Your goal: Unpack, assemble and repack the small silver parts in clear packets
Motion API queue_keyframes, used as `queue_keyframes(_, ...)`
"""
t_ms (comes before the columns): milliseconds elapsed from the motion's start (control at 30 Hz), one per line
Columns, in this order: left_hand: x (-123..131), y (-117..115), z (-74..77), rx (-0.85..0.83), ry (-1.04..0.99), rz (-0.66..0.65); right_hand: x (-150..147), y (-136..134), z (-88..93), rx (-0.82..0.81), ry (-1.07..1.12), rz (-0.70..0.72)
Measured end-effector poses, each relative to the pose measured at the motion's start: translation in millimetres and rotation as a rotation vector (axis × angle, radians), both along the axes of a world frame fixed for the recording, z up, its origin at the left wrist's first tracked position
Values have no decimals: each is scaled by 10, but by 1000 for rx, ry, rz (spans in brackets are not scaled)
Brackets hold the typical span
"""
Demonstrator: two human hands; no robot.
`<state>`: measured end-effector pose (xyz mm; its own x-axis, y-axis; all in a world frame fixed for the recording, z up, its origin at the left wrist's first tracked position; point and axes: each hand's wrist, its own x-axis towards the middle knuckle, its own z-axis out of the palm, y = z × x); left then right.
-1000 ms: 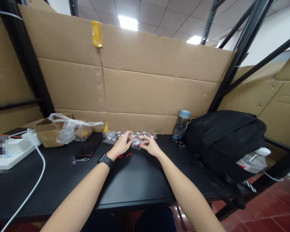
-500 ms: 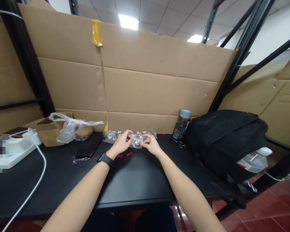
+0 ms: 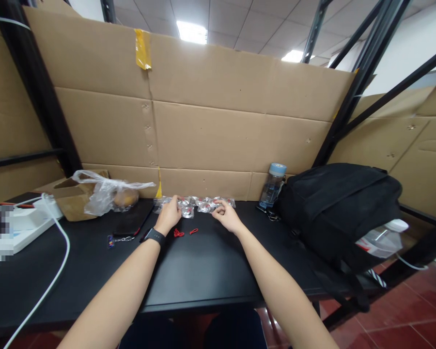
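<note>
A row of small clear plastic packets (image 3: 205, 207) with shiny silver round pieces and red bits inside lies along the back of the black table. My left hand (image 3: 169, 214), with a dark watch (image 3: 155, 236) on its wrist, rests over the left part of the row, index finger stretched forward. Its other fingers are partly hidden. At the right part of the row, my right hand (image 3: 226, 216) is curled, thumb and index finger pinched at a packet's edge. Two small groups of red cord (image 3: 179, 233) lie on the table in front of the packets.
A dark phone-like case (image 3: 132, 222) with a keychain lies left, by a knotted plastic bag (image 3: 107, 196) and a cardboard box (image 3: 70, 198). A power strip (image 3: 32, 225) trails a white cable. Rightward stand a blue-capped bottle (image 3: 273, 186) and a black backpack (image 3: 341, 208).
My hands were close together around one packet in the middle. My left hand has moved left, away from it, and the packets between the hands now show. My right hand has barely moved.
</note>
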<state>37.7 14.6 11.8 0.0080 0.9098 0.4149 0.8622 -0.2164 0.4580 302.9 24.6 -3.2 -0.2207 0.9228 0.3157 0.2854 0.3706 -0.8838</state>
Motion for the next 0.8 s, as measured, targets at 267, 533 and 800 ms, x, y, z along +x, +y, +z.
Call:
queue_keyframes(267,17,-82,113,41,292,-14,229,-54,166,155,-364,-51)
queue_keyframes(533,97,-54,-40,-63,246,-232,753,-90,317,-4,-625,70)
queue_keyframes(800,232,-231,198,-192,205,-456,740,-63,298,-53,-651,48)
